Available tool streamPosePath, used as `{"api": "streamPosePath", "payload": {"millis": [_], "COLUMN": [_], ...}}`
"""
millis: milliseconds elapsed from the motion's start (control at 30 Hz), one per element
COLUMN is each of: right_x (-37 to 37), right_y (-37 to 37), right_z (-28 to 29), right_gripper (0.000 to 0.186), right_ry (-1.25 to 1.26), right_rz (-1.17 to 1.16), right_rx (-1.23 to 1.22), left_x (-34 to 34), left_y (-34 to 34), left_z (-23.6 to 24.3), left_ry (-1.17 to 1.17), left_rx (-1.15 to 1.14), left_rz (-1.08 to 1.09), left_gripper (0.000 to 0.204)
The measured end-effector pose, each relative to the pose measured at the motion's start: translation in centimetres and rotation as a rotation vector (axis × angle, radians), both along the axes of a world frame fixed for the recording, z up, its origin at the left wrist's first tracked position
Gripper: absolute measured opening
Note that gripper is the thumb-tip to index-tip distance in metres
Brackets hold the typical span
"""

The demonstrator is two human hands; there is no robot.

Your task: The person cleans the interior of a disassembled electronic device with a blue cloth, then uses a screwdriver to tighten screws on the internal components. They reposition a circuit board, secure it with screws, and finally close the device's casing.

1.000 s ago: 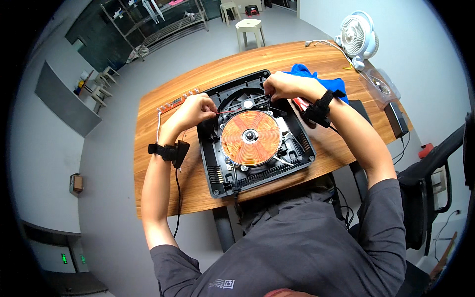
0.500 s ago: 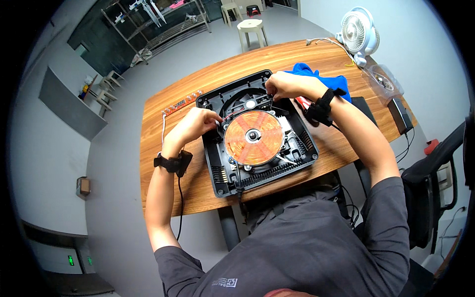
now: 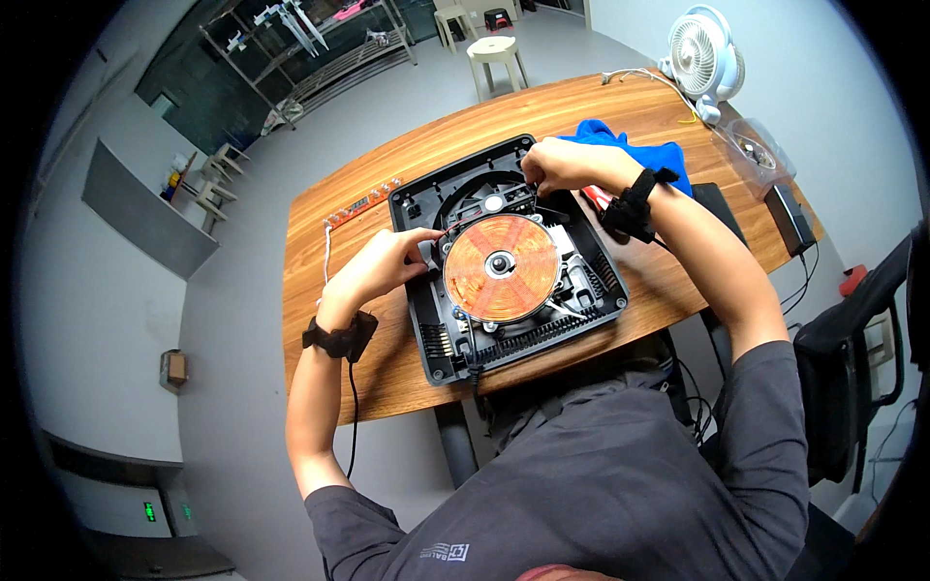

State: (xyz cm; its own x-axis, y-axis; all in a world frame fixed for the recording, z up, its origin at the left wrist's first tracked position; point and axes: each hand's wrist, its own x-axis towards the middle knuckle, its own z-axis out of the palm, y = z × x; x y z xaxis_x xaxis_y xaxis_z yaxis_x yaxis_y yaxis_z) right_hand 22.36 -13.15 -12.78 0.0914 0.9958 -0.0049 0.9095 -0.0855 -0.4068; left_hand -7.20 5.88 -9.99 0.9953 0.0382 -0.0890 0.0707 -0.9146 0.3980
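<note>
On the wooden tabletop (image 3: 387,373), L to R: orange strip (image 3: 363,202) near the far-left edge; left hand (image 3: 387,263), fingers curled, pinching at the left rim of the copper coil disc (image 3: 501,268), what it grips too small to tell. Coil sits mid of the opened black cooker base (image 3: 455,344). Right hand (image 3: 562,165) fingers pinched at the base's far edge, holding small part/wire, unclear. Blue cloth (image 3: 668,155) just behind the wrist; white fan (image 3: 705,53) at far-right corner.

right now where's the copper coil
In the head view the round copper coil sits in the middle of the opened black cooker base on the wooden table, just right of the left hand and below the right hand.
</note>
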Motion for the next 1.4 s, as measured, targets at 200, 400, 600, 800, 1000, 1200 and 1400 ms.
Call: {"api": "streamPosePath", "payload": {"millis": [200,400,600,800,1000,1200,1400], "right_x": [0.0,0.1,0.0,-0.2,-0.1,0.0,-0.1], "right_y": [-0.1,-0.1,-0.1,-0.3,-0.2,-0.4,-0.3], "right_z": [0.1,-0.1,-0.1,0.1,-0.2,0.1,0.0], "right_gripper": [0.023,0.022,0.022,0.023,0.021,0.020,0.020], "right_ry": [-0.015,-0.035,-0.013,-0.018,-0.018,-0.018,-0.003], "right_rz": [0.009,0.018,0.014,0.000,0.015,0.014,0.000], "right_rx": [0.004,0.021,0.029,0.031,0.030,0.044,0.024], "left_x": [-0.9,-1.5,-1.6,-1.5,-1.2,-1.5,-1.4], "left_y": [0.1,-1.3,-2.6,0.1,-1.3,-2.9,-2.8], "left_z": [-0.1,0.6,1.0,1.4,0.9,-0.8,-2.2], "left_ry": [-0.074,-0.024,0.054,0.063,0.103,-0.025,-0.095], "left_rx": [0.026,0.132,0.052,-0.475,-0.298,-0.157,-0.039], "left_rz": [-0.017,0.053,0.147,0.301,0.311,0.376,0.366], "left_gripper": [0.033,0.023,0.020,0.016,0.013,0.016,0.019]}}
